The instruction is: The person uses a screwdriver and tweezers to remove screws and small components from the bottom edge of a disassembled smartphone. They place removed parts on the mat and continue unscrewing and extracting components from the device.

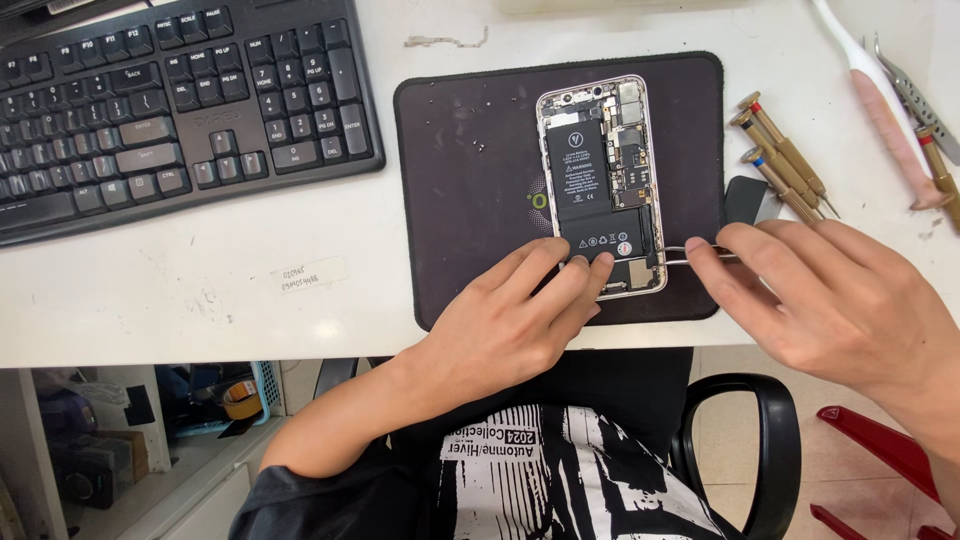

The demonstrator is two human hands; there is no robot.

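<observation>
The left hand (520, 315) pinned the opened smartphone (603, 185) at its 6 o'clock end; the right hand (820, 290) pinched fine tweezers (690, 254) entering from 3 o'clock. Light, rigid, fragile inside: best held by its frame.

Opened phone lying on the mat at the middle of our bench

We are seeing the opened phone (603, 185) lying on the mat (470, 180), which is sitting on the bench (200, 290) to the right of the keyboard (150, 100); our left hand (520, 320) is resting on the phone's near end, our right hand (830, 300) is holding tweezers (690, 255) at its right edge, and screwdrivers (785, 160) are lying just right of the mat.
</observation>
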